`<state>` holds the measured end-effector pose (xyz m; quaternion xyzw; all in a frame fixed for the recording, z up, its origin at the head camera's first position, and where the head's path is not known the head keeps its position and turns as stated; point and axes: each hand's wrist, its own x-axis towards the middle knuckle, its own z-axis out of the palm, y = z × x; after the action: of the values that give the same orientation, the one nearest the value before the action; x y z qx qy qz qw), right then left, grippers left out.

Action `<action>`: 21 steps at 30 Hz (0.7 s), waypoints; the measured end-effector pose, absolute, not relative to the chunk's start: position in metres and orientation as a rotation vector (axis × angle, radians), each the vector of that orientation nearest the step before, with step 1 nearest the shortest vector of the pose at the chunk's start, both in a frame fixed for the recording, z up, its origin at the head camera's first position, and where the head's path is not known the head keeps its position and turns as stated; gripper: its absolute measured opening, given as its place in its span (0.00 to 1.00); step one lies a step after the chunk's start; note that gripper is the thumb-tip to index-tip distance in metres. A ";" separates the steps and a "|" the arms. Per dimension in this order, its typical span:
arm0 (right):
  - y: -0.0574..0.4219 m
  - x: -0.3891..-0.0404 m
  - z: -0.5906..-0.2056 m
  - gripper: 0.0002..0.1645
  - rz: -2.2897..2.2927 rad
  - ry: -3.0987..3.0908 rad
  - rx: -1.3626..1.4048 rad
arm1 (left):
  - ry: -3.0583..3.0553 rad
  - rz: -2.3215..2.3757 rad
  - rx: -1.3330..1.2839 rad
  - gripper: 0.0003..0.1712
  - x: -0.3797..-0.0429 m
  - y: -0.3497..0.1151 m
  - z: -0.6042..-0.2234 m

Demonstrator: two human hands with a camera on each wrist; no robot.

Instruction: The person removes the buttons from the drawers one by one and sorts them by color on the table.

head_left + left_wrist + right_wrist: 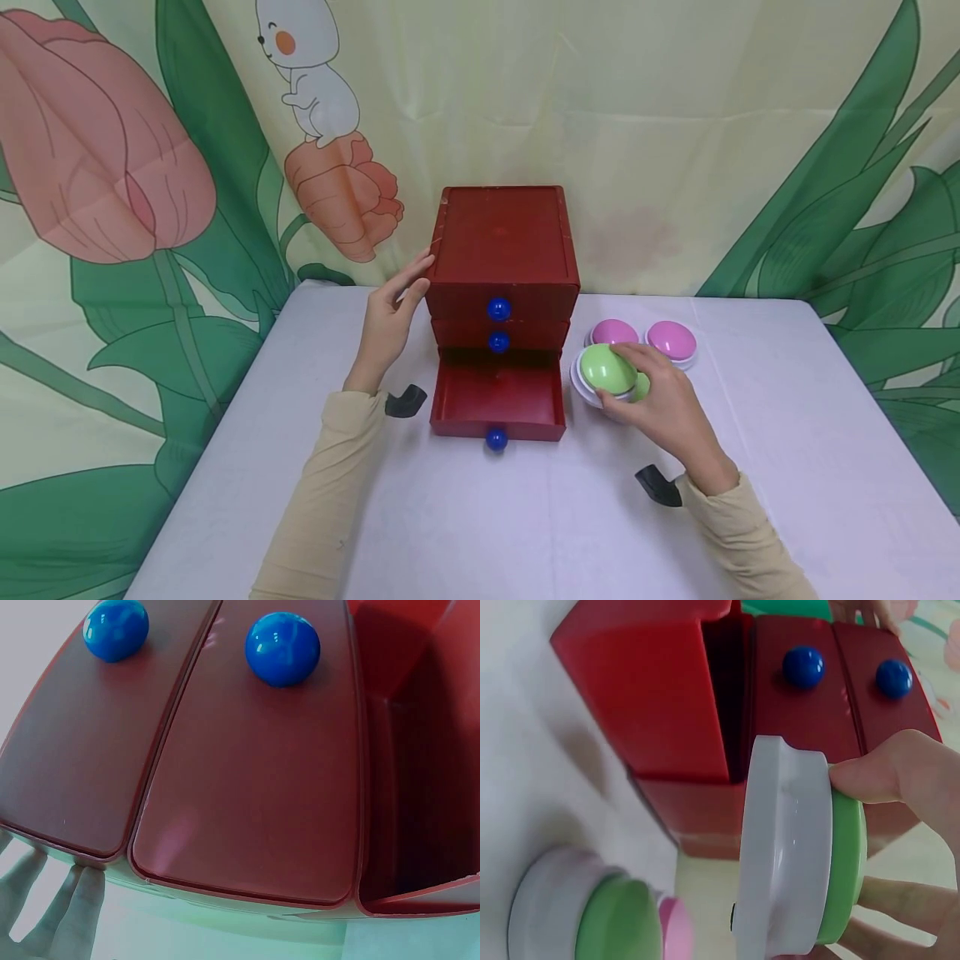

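A dark red drawer cabinet with blue ball knobs stands at the table's back. Its bottom drawer is pulled out, and nothing lies in it. My left hand touches the cabinet's left side with extended fingers; some of them show at its edge in the left wrist view. Between thumb and fingers, my right hand pinches a round white buzzer button with a green dome. In the right wrist view this button is tipped on edge, raised beside the open drawer.
Another green-domed button sits on the table beneath the held one, mostly covered in the head view. Two pink-domed buttons stand behind it, right of the cabinet. A printed curtain hangs behind the white-covered table.
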<state>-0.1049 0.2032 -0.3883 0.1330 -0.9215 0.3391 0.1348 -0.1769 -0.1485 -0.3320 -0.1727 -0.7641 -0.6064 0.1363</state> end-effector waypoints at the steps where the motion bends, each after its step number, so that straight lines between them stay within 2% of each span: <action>1: 0.205 -0.105 -0.389 0.36 0.978 -2.671 0.379 | -2.214 -1.755 -0.500 0.24 -0.177 -0.148 -0.332; 21: 0.246 -0.110 -0.396 0.36 0.972 -2.672 0.286 | -2.214 -1.749 -0.503 0.24 -0.177 -0.149 -0.333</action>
<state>-0.1101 0.2456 -0.3965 0.0992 -0.9256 0.3367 0.1414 -0.1771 -0.1489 -0.3327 -0.1739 -0.7652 -0.6044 0.1372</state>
